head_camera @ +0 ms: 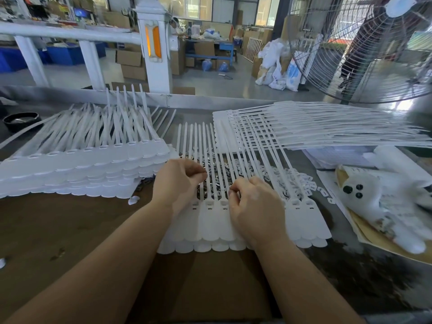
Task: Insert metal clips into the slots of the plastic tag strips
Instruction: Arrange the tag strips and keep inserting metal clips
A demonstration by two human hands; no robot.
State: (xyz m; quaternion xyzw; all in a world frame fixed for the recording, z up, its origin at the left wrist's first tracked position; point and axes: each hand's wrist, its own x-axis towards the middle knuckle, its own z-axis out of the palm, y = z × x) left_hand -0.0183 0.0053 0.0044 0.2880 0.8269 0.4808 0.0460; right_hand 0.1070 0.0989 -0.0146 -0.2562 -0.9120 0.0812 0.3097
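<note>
— Looking at the middle of the surface (70, 230), what lies under the hands?

— A sheet of white plastic tag strips (211, 220), flat heads toward the person, thin tails running away. It rests on a second sheet just like it.

— And the hands themselves?

— Both have curled fingers. The left hand (178, 181) hovers over the tails, thumb and forefinger pressed together; whether a clip sits between them I cannot tell. The right hand (253, 204) rests on the strip heads, fingertips pinched at the slots; what it pinches is hidden.

— Where are the metal clips?

— In a loose pile (210, 181) beneath the tails, just beyond the hands. Small white plastic pieces (292, 181) lie heaped beside it on the right.

— Anything else close by?

— A stack of tag strips (81, 164) on the left, another stack (327, 127) fanned far right, a black bowl (21, 120) far left, and a standing fan (364, 47) behind.
</note>
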